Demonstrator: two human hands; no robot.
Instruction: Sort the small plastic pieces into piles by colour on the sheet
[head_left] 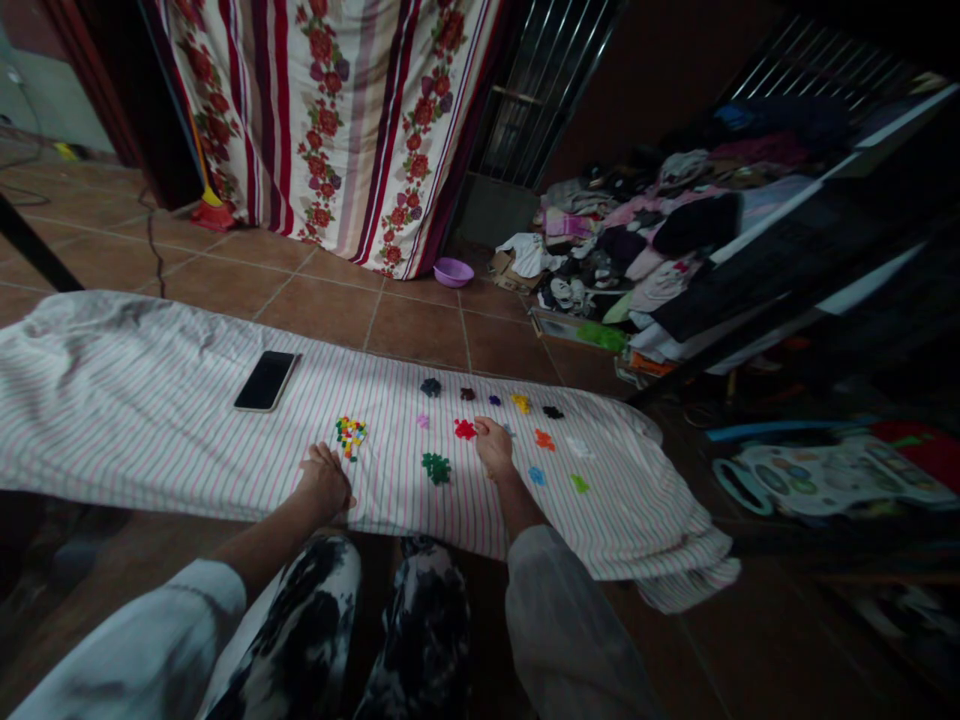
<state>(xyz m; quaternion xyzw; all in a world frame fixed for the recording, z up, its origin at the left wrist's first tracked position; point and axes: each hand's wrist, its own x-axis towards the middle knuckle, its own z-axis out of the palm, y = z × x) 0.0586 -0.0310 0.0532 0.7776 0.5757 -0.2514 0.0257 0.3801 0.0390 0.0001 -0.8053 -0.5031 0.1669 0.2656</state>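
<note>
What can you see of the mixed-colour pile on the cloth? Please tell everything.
The mixed-colour pile is a loose cluster of tiny pieces, with green, yellow, red and white among them. They look like plastic; their exact shape is too small to tell. It lies on the striped cloth, just beyond the left hand, apart from its fingers.

Beyond the left hand (325, 482), one phone (266, 381) and one mixed-colour pile (351, 437) are counted; around the right hand (493, 448), thirteen single-colour piles (436, 468) are seen, one partly hidden behind it.
</note>
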